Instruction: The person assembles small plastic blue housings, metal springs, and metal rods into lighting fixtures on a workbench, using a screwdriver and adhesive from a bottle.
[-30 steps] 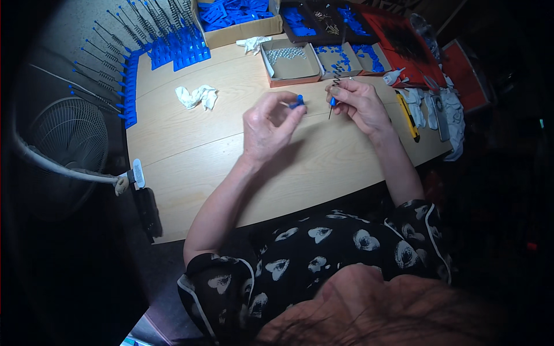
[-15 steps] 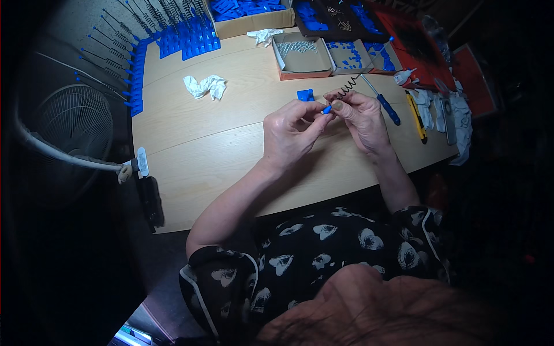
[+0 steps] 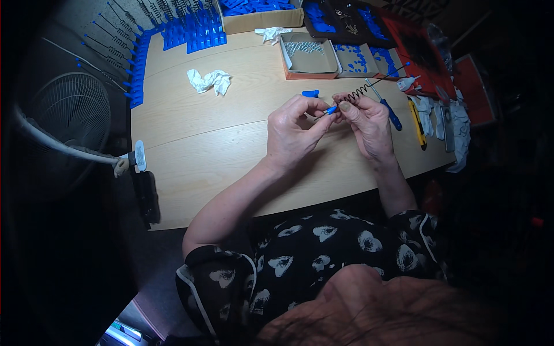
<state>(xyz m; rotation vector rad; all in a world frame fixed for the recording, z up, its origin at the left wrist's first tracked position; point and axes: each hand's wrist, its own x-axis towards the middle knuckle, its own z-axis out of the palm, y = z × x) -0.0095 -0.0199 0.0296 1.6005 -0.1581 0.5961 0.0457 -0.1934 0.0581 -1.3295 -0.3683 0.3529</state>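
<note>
Both my hands meet over the middle of the table. My left hand [image 3: 294, 130] pinches a small blue cone-shaped plastic piece [image 3: 331, 109] between thumb and fingers. In my right hand [image 3: 370, 128] is the lower end of a black coil spring on a thin rod [image 3: 359, 91], which slants up to the right to a small blue tip. The blue cone meets the spring's lower end at my fingertips; exactly how they join is hidden by my fingers. Just beyond my left fingers lies a blue plastic part [image 3: 310, 93].
Boxes of clear beads [image 3: 287, 68] and small blue pieces [image 3: 353, 74] stand at the back. A blue-handled screwdriver [image 3: 392, 115], yellow cutter [image 3: 416, 124] and white glue bottle [image 3: 407, 84] lie right. Crumpled tissue [image 3: 209, 82], blue bases with springs [image 3: 137, 72] and a fan [image 3: 72, 118] are left.
The view has shifted slightly. My hands keep their grip, and the spring with its rod has tilted lower toward the right. The blue part beyond my left hand is more covered.
</note>
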